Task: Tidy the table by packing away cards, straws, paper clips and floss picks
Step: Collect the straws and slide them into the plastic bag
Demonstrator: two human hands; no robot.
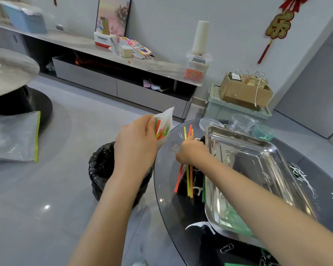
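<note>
Head view is showing the straw-packing step in hand. Just left of the steel tray, the right grip is clamping round a bundle of straws above the worktop. Further left of the tray, the left grip is pinching a small plastic bag holding coloured pieces. Next, I judge, the bundle's ends are needing lining up with the bag's mouth. Floss picks and paper clips are lying around the tray, not yet packed.

Left hand raised, thumb and fingers pinching bag. Right hand lower, apparently gripping straws; both forearms extended.
</note>
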